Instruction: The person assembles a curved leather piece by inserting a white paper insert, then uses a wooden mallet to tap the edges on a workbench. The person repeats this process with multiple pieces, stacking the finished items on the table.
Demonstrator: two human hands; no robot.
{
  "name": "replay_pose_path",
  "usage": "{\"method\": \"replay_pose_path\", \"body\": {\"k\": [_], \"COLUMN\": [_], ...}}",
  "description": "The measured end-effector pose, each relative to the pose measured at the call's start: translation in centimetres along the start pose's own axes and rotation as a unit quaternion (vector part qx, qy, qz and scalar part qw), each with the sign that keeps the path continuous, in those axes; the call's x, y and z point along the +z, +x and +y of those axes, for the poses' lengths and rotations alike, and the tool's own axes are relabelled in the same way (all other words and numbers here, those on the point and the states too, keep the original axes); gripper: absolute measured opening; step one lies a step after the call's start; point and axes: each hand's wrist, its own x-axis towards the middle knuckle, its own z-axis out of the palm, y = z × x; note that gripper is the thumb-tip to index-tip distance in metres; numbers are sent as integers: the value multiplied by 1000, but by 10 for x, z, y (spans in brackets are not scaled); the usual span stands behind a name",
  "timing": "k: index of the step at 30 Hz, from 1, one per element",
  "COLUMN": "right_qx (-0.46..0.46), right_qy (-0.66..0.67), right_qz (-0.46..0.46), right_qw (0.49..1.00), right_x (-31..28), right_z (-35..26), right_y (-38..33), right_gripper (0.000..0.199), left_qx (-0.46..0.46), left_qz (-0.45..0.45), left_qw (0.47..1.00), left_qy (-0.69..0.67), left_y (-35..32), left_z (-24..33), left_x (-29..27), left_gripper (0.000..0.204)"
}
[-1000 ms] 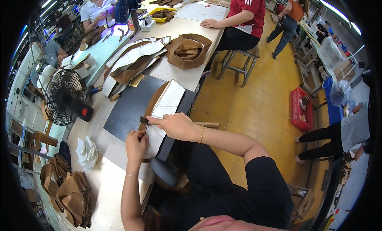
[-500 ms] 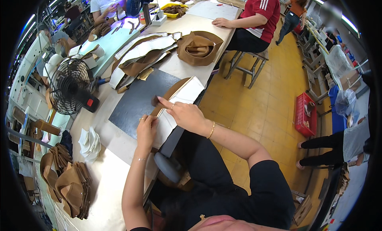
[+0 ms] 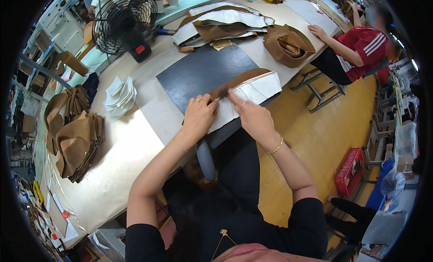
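"Do you see that white-backed brown panel (image 3: 260, 88)? It lies over the near edge of the black mat (image 3: 203, 72), on the table (image 3: 135, 135)."

"Yes. I judge it light and rather soft, only a little stiffened by the white layer. Probably it is not slippery or fragile, but it could crease. I would hold it flat, by the long brown edge."

"And the hands?"

"The left hand (image 3: 200, 112) pinches that edge between its fingers. The right hand (image 3: 256, 118) has its fingers closed on a hammer (image 3: 224, 91); the dark head is blurred."

"What differs from one second ago?"

"Then, the wooden handle was visible beyond the right hand; now it is hidden. Also, the worker's view has turned, so the panel appears more sideways."
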Motion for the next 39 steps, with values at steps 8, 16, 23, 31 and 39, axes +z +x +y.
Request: {"method": "replay_pose_path", "body": {"k": [8, 16, 23, 31, 39], "right_qx": [-45, -68, -19, -59, -75], "right_qy": [97, -9, 2, 68, 21], "right_qz": [97, -41, -63, 28, -28], "right_qw": [989, 997, 998, 996, 997], "right_x": [-11, -7, 3, -3, 7], "right_z": [-5, -3, -15, -24, -20], "right_y": [11, 13, 3, 6, -2], "right_gripper": [49, 49, 49, 48, 49], "left_qx": [-37, -109, -79, -95, -139], "left_qz": [-23, -42, -37, -51, -82], "left_qw": [996, 979, 996, 993, 976], "left_qy": [-78, -169, -34, -49, -147], "left_y": [-11, -17, -25, -39, -42], "left_z": [-6, -14, 1, -7, -15], "left_x": [-11, -22, -24, -21, -30], "left_gripper": [21, 19, 17, 19, 19]}}
